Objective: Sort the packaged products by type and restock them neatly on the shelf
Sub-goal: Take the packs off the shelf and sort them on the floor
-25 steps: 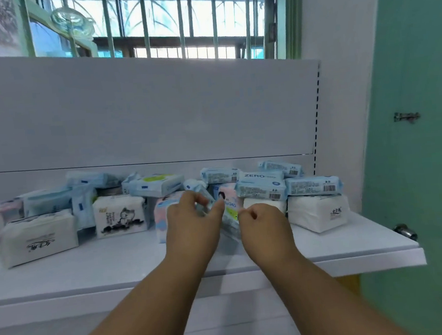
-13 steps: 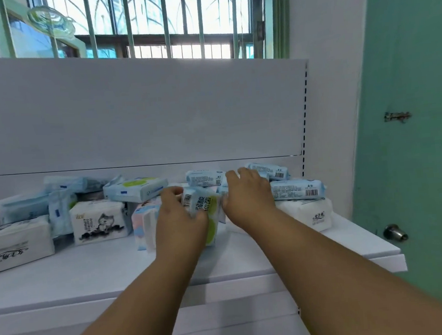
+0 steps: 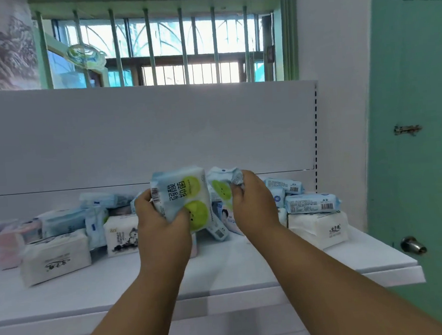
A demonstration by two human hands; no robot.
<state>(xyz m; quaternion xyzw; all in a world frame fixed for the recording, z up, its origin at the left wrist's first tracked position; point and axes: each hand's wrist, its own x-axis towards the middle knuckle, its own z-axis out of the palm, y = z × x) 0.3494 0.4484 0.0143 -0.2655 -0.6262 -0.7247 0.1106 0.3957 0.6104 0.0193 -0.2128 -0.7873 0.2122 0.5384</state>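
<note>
We hold two packs up over the shelf (image 3: 170,282) | left hand (image 3: 163,224) grips the pack with green dots (image 3: 182,196) | right hand (image 3: 254,204) grips another green-dot pack (image 3: 220,186) | more packs (image 3: 311,203) lie behind on the shelf

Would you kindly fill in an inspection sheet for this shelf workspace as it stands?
Surface: white shelf, front strip bare.
Job's things: green-dot pack and second green-dot pack held up; white tissue packs left, right; blue packs stacked right; pink packs far left.
Clutter: packs unsorted along the back.
Hands: left hand grips one pack, right hand the other.
Cables: nothing seen.
Surroundings: barred window, green door.
</note>
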